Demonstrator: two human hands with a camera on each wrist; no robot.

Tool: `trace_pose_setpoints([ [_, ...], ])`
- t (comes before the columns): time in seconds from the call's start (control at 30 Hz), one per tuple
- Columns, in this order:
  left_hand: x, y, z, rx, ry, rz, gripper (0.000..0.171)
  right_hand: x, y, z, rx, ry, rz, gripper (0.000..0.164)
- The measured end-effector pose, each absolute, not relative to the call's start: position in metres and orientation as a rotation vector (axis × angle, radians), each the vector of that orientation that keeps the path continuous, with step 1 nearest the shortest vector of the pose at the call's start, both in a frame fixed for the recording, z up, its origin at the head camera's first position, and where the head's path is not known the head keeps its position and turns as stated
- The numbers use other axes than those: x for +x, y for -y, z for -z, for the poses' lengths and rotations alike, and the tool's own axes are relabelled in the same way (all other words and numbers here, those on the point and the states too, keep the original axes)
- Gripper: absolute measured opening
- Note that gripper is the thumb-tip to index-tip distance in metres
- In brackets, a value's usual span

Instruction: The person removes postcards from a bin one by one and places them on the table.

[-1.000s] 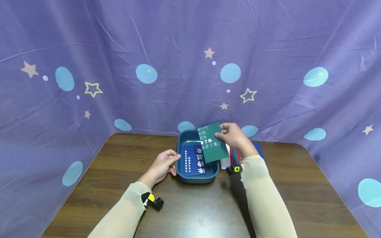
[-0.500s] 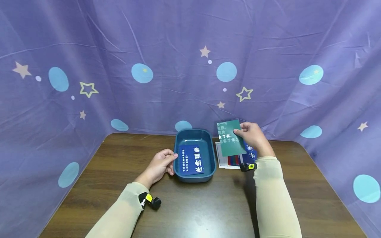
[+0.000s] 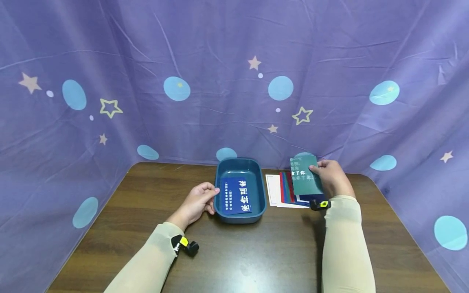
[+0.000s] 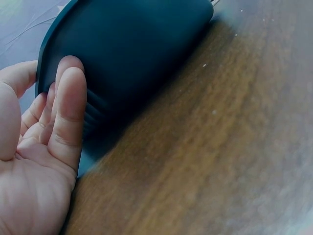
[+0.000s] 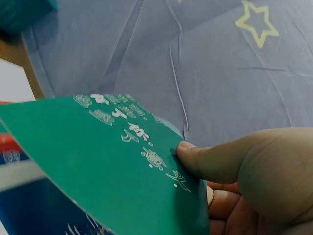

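Note:
My right hand (image 3: 335,179) pinches a green card (image 3: 305,185) with white lettering by its right edge, thumb on top. It is raised over several fanned cards, white (image 3: 272,193), red and blue, which lie on the table to the right of a teal plastic tray (image 3: 257,213). In the right wrist view the green card (image 5: 98,161) tilts above a dark blue card (image 5: 39,205). A blue card (image 3: 236,195) with white lettering lies inside the tray. My left hand (image 3: 196,203) grips the tray's left rim; in the left wrist view its fingers lie against the tray's outer wall (image 4: 137,54).
A brown wooden table (image 3: 234,256) carries everything. Behind it hangs a purple curtain (image 3: 220,122) with stars and blue ovals, close to the table's back edge. Black wrist cameras (image 3: 190,248) are strapped to both sleeves.
My right hand has carried the green card from over the tray to the right, above the fanned cards, and lowered it somewhat. The left hand has stayed at the tray's rim.

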State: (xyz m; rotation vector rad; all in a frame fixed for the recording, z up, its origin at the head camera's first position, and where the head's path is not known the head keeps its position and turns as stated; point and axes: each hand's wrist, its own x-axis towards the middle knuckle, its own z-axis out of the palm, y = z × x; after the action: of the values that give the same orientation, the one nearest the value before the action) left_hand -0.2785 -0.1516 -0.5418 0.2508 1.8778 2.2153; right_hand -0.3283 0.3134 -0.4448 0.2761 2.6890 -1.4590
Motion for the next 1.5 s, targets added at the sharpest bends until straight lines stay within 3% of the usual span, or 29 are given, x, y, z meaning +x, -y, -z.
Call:
trace_pose_setpoints([
  [0.23,-0.28,0.15,0.539,0.255,-1.892,-2.212,0.016,-0.331,-0.325,0.452,0.277,-2.69,1.428,0.044],
  [0.7,-0.278,0.152,0.539,0.246,-1.888,-2.203,0.021,-0.344,-0.342,0.488,0.504,-2.603,1.414,0.056],
  [1.1,-0.277,0.153,0.54,0.243,-1.885,-2.203,0.025,-0.341,-0.341,0.497,0.435,-2.811,1.046,0.048],
  [1.5,-0.278,0.152,0.54,0.252,-1.878,-2.213,0.015,-0.335,-0.334,0.492,0.488,-2.871,0.958,0.041],
])
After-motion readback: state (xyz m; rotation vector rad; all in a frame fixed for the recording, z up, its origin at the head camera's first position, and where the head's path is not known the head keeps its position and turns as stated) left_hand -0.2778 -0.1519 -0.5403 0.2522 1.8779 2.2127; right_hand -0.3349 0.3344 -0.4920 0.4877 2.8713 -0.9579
